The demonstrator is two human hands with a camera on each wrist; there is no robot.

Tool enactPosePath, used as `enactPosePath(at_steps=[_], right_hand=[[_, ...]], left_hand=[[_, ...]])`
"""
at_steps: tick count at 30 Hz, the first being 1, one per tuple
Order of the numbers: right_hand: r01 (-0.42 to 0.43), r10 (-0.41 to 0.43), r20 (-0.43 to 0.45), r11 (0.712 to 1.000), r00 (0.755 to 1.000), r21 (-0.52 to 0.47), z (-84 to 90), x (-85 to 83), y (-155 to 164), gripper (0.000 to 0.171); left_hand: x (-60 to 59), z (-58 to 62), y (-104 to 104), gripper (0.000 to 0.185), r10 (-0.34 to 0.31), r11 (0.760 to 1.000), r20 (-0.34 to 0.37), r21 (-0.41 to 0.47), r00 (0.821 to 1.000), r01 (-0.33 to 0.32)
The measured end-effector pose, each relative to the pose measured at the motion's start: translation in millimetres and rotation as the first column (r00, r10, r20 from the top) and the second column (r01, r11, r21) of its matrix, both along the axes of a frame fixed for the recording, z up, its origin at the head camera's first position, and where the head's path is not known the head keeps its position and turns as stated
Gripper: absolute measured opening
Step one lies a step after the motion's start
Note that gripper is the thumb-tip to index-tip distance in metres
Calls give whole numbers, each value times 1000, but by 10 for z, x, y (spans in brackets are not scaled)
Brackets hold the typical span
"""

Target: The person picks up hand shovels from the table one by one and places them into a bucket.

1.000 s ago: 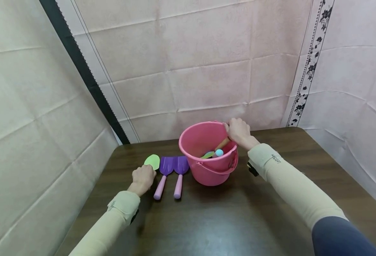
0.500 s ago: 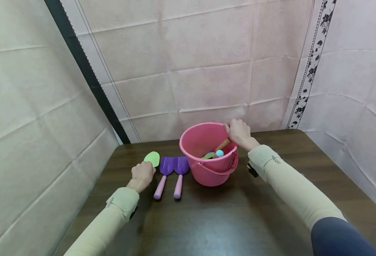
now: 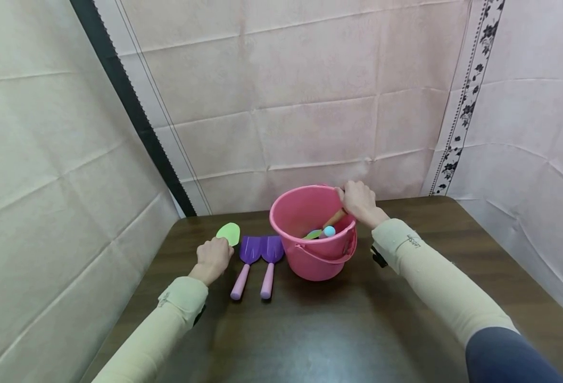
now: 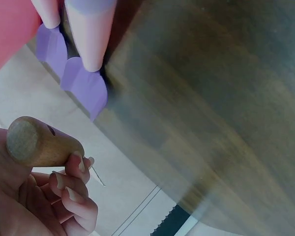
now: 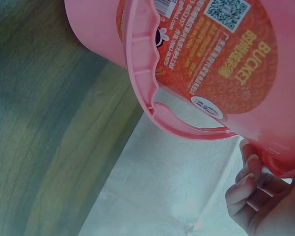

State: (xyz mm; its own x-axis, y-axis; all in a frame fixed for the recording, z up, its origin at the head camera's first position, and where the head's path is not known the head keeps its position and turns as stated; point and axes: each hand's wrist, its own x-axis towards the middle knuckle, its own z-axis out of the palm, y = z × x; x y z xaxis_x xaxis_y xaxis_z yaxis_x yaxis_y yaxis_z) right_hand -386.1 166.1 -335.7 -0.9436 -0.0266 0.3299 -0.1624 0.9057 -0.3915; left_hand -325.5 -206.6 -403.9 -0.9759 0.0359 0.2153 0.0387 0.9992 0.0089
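Two-handed grasp, head and wrist views

Nearest, pale sleeves extend over a brown wood-grain table; the right one meets a navy upper sleeve. Beyond them, one purple shovel and a second purple shovel lie side by side on the table, lilac handle ends toward the person, blades away. Just left of these, the left hand has its fingers curled round a wooden handle. A light green blade shows just past the knuckles; the hand hides any join.

Just right of the shovels, a pink bucket stands upright, its bail hanging down outside. A red label, printed "BUCKET", faces the right wrist camera. Inside are a brown handle, a green piece and a light-blue tip. The right hand grips the bucket's rim at its right side, fingers bent. Farthest, creased pale cloth bears a black strip and a floral border.
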Motion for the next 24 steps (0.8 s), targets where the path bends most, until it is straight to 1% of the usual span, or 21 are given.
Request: enactPosePath(at_steps=[3,8,14,21,24], right_hand=[[-5,5,4,1000,1000,-10,4,3,-2,42],[-3,3,0,1000,1000,-14,1,-5,-5,41],[-5,5,0,1000,1000,-10,-4,-11,4,41],[-14,14,-1,1000,1000,-12,-12,-13,10,40],[-10,10,4,1000,1000,-20,-23,-17,15,41]], left_hand=[[-4,55,20,34,5,1000,-5,6,1000,-5],[-13,130,43,33,13,1000,15,20,1000,-14],[-28,226,62,32,13,999,-17,34,1000,-13],[-41,344,104,33,-4,999,-26,38,1000,5],[-43,400,124,33,-16,999,-58,42,998,19]])
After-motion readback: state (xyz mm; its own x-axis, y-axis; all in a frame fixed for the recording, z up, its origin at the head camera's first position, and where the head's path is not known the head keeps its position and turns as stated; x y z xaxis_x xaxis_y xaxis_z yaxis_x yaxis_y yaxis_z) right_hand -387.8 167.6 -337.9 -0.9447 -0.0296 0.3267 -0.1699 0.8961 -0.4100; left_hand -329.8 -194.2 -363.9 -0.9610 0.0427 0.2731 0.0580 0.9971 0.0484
